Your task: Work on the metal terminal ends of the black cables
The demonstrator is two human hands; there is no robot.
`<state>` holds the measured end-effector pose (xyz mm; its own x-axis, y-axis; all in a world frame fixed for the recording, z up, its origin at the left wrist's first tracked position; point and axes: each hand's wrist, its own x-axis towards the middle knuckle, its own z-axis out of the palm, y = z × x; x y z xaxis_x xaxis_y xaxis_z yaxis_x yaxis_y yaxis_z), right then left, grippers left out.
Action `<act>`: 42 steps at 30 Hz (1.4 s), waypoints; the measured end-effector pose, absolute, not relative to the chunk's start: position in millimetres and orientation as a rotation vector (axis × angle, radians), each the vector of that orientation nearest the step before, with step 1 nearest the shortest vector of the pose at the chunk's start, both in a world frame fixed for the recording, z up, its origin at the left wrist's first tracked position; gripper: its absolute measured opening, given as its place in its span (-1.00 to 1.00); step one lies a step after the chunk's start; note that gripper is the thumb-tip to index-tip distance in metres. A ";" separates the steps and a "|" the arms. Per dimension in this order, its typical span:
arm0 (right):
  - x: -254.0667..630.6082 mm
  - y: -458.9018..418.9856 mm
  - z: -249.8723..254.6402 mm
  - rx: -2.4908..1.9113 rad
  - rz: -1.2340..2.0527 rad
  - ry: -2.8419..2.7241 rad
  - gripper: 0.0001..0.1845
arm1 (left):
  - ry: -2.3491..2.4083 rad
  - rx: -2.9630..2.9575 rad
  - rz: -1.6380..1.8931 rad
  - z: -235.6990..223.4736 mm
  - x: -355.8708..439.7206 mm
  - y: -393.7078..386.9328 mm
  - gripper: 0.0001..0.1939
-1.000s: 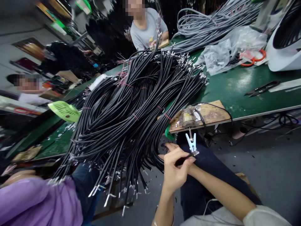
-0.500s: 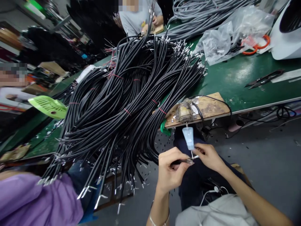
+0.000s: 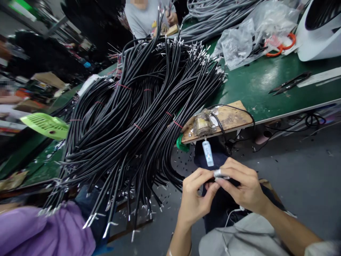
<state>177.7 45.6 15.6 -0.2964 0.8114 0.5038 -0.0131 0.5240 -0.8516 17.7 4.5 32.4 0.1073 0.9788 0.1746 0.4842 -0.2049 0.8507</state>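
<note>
My left hand [image 3: 198, 193] is closed, thumb and fingers pinching a black cable [image 3: 210, 180] of which only a short dark piece shows. Against its fingertips my right hand [image 3: 242, 181] is closed too, gripping the cable's end between thumb and forefinger. A silvery patch [image 3: 217, 173] shows at the right forefinger; whether it is a wrap or part of the wire I cannot tell. Just above both hands a pale blue tapered plastic piece [image 3: 208, 153] hangs from the shaft of a small motor [image 3: 203, 127], which is fixed to a wooden board [image 3: 234, 115].
A large heap of black cables [image 3: 133, 117] with stripped ends covers the green table [image 3: 266, 81] to the left. Scissors with orange handles [image 3: 281, 46], dark snips [image 3: 290, 83], plastic bags [image 3: 237, 46] and a green fan [image 3: 45, 125] lie around. A co-worker [image 3: 149, 19] sits opposite.
My right hand has moved from the plastic piece's tip down onto the cable end at my left fingertips. The plastic piece looks turned on its shaft. The view has shifted slightly.
</note>
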 end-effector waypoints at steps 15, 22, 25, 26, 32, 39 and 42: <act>158.9 39.1 1.1 -0.931 0.748 -1.492 -0.75 | 1.802 1.776 1.046 27.7 43.1 -6.1 -0.92; 145.3 33.1 -5.7 -0.732 1.545 -0.848 -0.78 | 1.823 1.613 1.198 29.8 45.9 -7.6 -0.85; 144.0 35.6 -3.1 -0.675 1.693 -0.710 -0.82 | 1.801 1.607 1.176 33.6 42.8 -5.3 -0.82; 144.5 37.3 -2.0 -0.671 1.713 -0.698 -0.82 | 1.780 1.613 1.159 34.8 41.7 -4.7 -0.79; 151.9 47.2 0.9 -0.695 1.920 -0.700 -0.75 | 1.544 1.541 1.017 40.5 33.1 -1.8 -0.56; 162.8 49.1 0.8 -0.652 1.755 -1.060 -0.83 | 1.396 1.226 0.916 43.1 23.6 3.1 -0.45; 160.0 47.9 -1.6 -0.641 1.658 -1.104 -0.83 | 1.336 1.124 0.904 41.9 23.1 3.1 -0.46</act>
<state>160.0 47.9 -1.6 -0.3578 0.9291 0.0934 -0.4448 -0.0816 -0.8919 23.1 3.1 41.9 0.0674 0.9624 -0.2633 0.1135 0.2548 0.9603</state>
